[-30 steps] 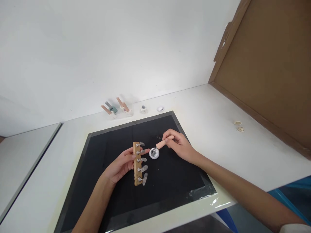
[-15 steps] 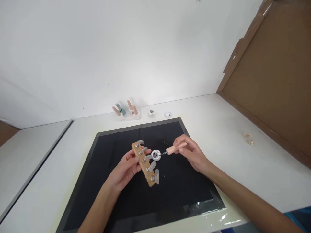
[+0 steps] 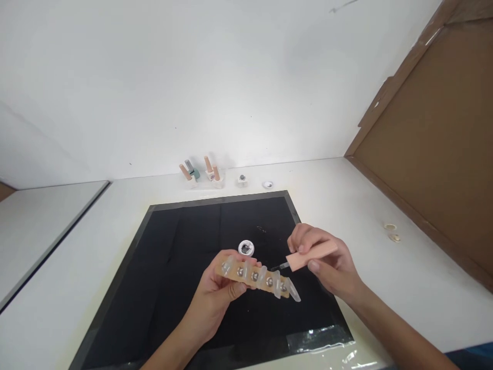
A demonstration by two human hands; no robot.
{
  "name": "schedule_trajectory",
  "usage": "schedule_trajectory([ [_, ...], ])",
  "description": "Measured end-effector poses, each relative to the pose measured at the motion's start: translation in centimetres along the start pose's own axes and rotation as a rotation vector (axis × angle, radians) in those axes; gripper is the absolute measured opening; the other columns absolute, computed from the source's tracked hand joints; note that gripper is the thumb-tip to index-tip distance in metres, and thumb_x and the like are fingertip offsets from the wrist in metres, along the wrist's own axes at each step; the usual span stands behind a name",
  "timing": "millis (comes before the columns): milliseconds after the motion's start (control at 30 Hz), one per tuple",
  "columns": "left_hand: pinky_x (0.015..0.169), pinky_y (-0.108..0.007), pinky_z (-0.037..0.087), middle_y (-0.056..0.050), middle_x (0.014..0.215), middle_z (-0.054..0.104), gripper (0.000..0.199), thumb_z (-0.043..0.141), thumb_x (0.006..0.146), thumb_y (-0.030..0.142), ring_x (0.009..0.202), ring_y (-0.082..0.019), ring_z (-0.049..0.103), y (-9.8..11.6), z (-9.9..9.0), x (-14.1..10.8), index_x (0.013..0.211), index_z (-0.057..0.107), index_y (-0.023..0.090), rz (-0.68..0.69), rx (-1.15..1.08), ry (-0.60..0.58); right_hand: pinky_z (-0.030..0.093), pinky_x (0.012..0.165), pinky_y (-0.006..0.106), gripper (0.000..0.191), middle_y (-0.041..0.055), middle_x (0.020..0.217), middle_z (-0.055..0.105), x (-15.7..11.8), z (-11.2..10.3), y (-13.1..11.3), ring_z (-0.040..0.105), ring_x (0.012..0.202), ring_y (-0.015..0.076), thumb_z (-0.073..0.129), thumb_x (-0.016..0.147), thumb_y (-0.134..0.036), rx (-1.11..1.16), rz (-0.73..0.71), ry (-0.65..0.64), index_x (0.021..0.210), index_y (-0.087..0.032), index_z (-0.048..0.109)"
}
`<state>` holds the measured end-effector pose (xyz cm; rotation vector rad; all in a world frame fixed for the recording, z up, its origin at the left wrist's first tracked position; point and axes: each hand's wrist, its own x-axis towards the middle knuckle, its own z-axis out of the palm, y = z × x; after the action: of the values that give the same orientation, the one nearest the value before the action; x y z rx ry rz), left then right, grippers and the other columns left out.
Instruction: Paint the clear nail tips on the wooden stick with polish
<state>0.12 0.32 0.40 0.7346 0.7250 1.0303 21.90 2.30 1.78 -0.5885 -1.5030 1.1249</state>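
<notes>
My left hand is closed around a tan nail-tip stand above the black mat. Several clear false nails stick out along it, each beside a round silver stud. My right hand pinches the peach handle of a nail polish brush. The brush's dark tip points left, close to the stand; whether it touches a nail I cannot tell. Just behind the stand lies a small round white pot with dark and silvery stuff inside.
A clear holder with several polish bottles stands by the back wall. Right of it are a small clear jar and a white lid. Two cream discs lie at right, near a cardboard panel. Under my hands is the black mat.
My left hand has turned the stand from steeply slanted to nearly level and brought it nearer. The brush has moved from the white pot to the right and nearer, beside the stand.
</notes>
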Motion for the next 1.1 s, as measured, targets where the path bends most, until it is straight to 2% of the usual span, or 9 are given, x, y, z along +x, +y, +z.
schedule_trajectory([
  [167,0.078,-0.028,0.05,0.0,0.093,0.073,0.026,0.078,0.064,0.012,0.09,-0.02,0.066,-0.05,-0.39,0.03,0.085,0.065,0.023,0.056,0.091,0.009,0.039,0.064,0.036,0.004,0.0015,0.069,0.051,-0.18,0.66,-0.71,0.045,0.069,0.0192,0.059,0.083,-0.024,-0.134,-0.079,-0.041,0.087,-0.026,0.061],
  [267,0.077,-0.027,0.051,0.0,0.093,0.073,0.024,0.077,0.065,0.012,0.089,-0.019,0.066,0.02,-0.68,0.1,0.084,0.066,0.023,0.062,0.128,0.008,0.039,0.063,0.036,0.01,0.0015,0.069,0.053,-0.17,0.81,-0.76,0.045,0.068,0.0193,0.058,0.081,-0.019,-0.171,-0.103,-0.064,0.087,-0.026,0.06],
  [400,0.077,-0.027,0.05,-0.001,0.093,0.073,0.024,0.077,0.065,0.011,0.088,-0.019,0.066,-0.05,-0.75,0.09,0.083,0.067,0.022,0.062,0.149,0.007,0.04,0.061,0.035,0.015,0.002,0.071,0.055,-0.1,0.82,-0.46,0.047,0.068,0.0193,0.057,0.079,-0.013,-0.22,-0.087,-0.088,0.087,-0.025,0.059],
  [600,0.077,-0.028,0.05,0.0,0.091,0.074,0.024,0.078,0.063,0.012,0.087,-0.019,0.066,-0.12,-0.67,0.08,0.081,0.067,0.023,0.032,0.18,0.012,0.04,0.059,0.033,0.008,0.0018,0.07,0.053,0.08,0.46,-0.14,0.048,0.067,0.0185,0.057,0.081,-0.017,-0.28,-0.059,-0.036,0.084,-0.025,0.059],
  [700,0.077,-0.029,0.05,-0.001,0.091,0.074,0.024,0.078,0.063,0.011,0.087,-0.02,0.066,-0.15,-0.74,0.1,0.081,0.067,0.023,0.029,0.183,0.023,0.04,0.059,0.034,0.007,0.0019,0.072,0.052,0.06,0.26,-0.26,0.048,0.067,0.0184,0.057,0.082,-0.019,-0.265,-0.043,-0.013,0.084,-0.025,0.06],
  [800,0.077,-0.03,0.05,-0.002,0.093,0.074,0.025,0.078,0.063,0.011,0.088,-0.021,0.066,-0.2,-0.83,0.24,0.082,0.067,0.022,0.03,0.197,0.033,0.04,0.059,0.034,0.004,0.0016,0.069,0.052,0.02,0.28,-0.42,0.048,0.066,0.0188,0.058,0.082,-0.021,-0.209,-0.05,-0.049,0.083,-0.025,0.06],
  [1100,0.077,-0.03,0.052,-0.001,0.09,0.075,0.028,0.08,0.061,0.014,0.086,-0.021,0.067,-0.19,-0.47,0.34,0.085,0.066,0.022,0.013,0.147,0.052,0.042,0.06,0.032,0.011,0.0018,0.071,0.057,0.08,0.64,-0.38,0.05,0.067,0.0173,0.057,0.08,-0.013,-0.216,-0.039,-0.108,0.081,-0.023,0.059],
])
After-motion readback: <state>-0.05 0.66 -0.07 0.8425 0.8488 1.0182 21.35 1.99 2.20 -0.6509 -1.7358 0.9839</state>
